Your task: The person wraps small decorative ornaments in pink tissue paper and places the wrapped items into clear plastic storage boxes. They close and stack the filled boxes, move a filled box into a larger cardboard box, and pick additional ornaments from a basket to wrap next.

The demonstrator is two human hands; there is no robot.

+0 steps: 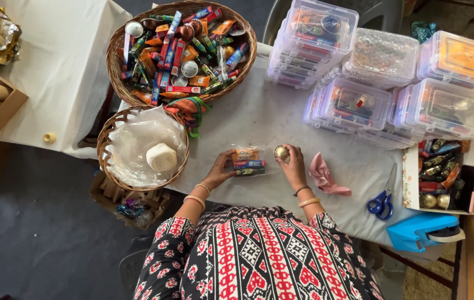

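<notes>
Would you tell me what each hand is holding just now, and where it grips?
The right hand holds a small round golden object by its side; the left hand grips the left edge of a clear packet of small items.

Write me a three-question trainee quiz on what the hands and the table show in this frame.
1. True or false: the right hand holds the blue scissors.
2. What does the left hand rest on?
A. a clear packet of small items
B. the pink cloth
C. the large wicker basket
3. Fill in: the right hand grips a small round ____ ball.

Key:
1. False; the scissors lie apart on the table.
2. A
3. golden
</notes>
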